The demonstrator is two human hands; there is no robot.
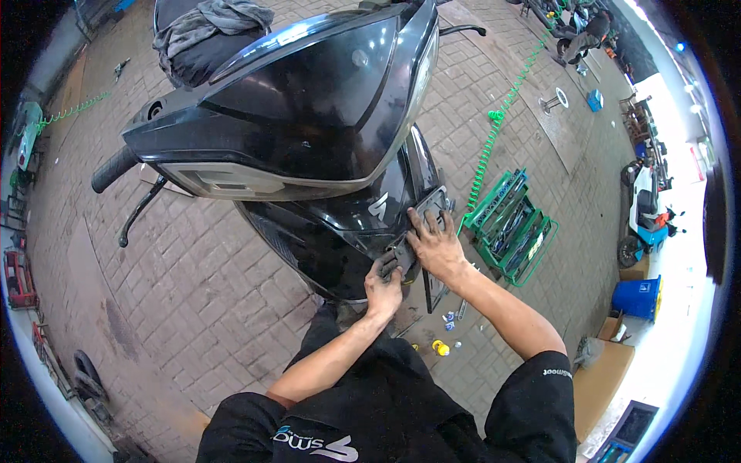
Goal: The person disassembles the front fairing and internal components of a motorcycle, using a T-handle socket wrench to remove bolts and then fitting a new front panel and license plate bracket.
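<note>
The front of a black scooter [309, 100] stands before me, its headlamp panel and handlebar above my hands. A dark number plate [437, 202] with a pale border sits tilted along the right side of its front panel. My right hand [438, 245] lies over the plate, fingers spread and pressed on its face. Close beside it, my left hand [384, 287] is closed, its darkened fingertips pinched together at the front panel near the plate's edge. Whatever those fingers hold is too small and dark to make out.
A green cantilever toolbox [509, 231] full of tools lies unfolded at right, beside a coiled green air hose [482, 166]. Small yellow bottles [440, 348] and a wrench [462, 309] are on the paving. Grey cloth [212, 31] drapes the seat. Another person [584, 38] crouches far right.
</note>
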